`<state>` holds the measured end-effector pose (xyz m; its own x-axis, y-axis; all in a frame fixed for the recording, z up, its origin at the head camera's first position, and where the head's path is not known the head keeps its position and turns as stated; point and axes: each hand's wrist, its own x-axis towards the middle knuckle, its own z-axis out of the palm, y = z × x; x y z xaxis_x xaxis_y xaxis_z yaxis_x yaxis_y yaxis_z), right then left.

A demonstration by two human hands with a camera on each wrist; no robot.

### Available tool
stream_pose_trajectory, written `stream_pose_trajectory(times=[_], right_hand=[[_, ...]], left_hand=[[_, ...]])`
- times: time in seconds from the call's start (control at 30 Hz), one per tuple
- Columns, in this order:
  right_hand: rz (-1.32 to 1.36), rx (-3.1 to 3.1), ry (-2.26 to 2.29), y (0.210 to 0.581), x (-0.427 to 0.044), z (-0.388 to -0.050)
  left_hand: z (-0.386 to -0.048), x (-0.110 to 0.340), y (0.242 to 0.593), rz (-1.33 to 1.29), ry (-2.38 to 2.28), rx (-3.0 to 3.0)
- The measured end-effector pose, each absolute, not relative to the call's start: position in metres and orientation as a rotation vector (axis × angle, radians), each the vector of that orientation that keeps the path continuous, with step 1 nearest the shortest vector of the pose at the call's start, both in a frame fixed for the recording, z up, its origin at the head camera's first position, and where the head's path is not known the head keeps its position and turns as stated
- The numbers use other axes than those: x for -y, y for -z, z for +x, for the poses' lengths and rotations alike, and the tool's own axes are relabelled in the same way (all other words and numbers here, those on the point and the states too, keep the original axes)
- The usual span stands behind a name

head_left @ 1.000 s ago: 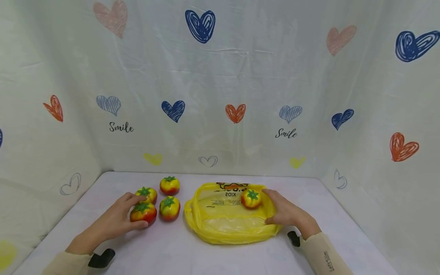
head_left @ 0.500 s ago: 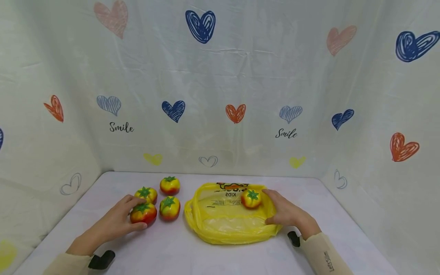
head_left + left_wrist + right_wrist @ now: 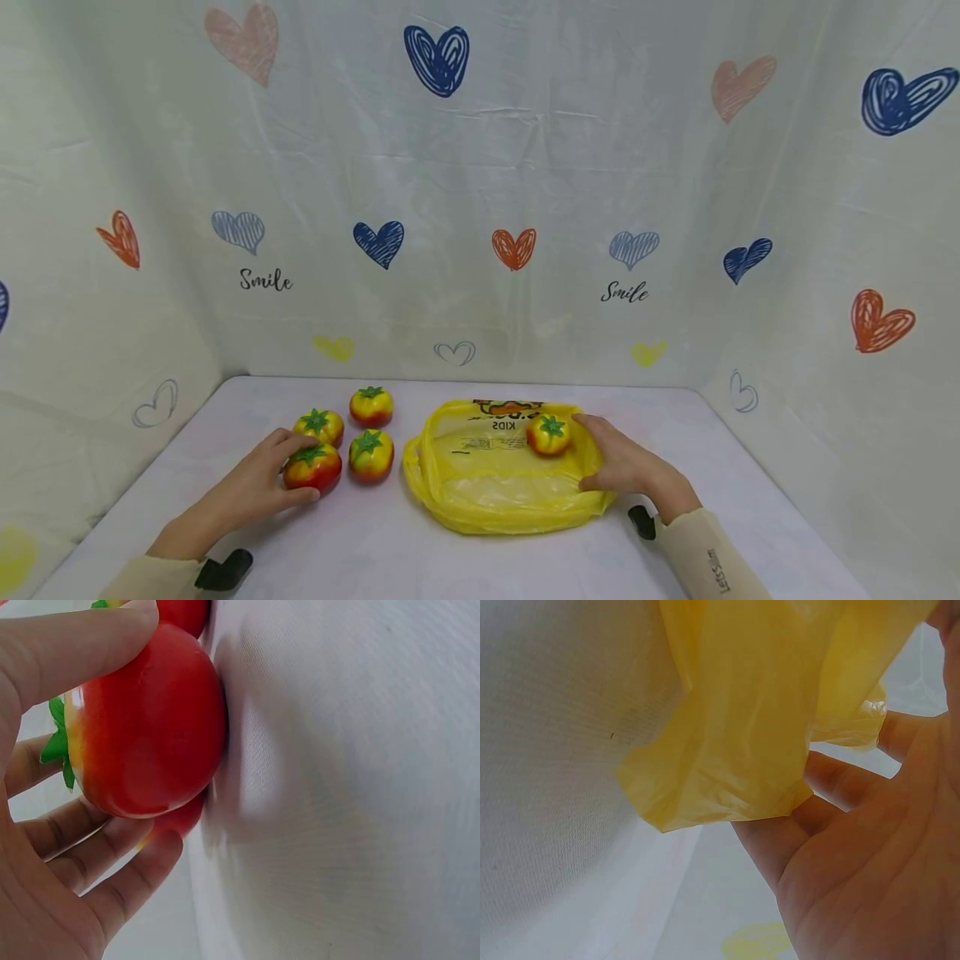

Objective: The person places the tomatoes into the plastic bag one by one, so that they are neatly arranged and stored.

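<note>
My left hand curls around the front-left toy tomato, which is red and yellow with a green leafy top. In the left wrist view the thumb lies on one side of this tomato and the fingers reach round the other; it still stands on the table. Three similar tomatoes sit close by, one behind it, one to its right and one at the back. My right hand holds the right edge of a yellow plastic bag, its fingers partly hidden behind the plastic.
Another toy tomato lies on or in the yellow bag near my right fingers. The white table ends at a pale curtain printed with hearts, which also closes off both sides.
My left fingers have drawn back slightly from the tomato behind and settled around the front one. The right hand and the bag have stayed in place.
</note>
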<state>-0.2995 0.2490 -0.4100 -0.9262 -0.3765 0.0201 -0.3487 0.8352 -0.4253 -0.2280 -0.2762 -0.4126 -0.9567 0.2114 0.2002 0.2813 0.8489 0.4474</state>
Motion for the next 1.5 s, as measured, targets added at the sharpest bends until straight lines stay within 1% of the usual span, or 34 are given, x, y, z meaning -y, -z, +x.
stream_pose_trajectory(times=[0.97, 1.5], right_hand=[[-0.589, -2.958, 0.636, 0.412, -0.249, -0.301], [-0.587, -2.956, 0.633, 0.412, -0.25, -0.301]], left_hand=[[-0.225, 0.27, 0.411, -0.352, 0.785, 2.903], [-0.223, 0.259, 0.402, -0.457, 0.729, 2.826]])
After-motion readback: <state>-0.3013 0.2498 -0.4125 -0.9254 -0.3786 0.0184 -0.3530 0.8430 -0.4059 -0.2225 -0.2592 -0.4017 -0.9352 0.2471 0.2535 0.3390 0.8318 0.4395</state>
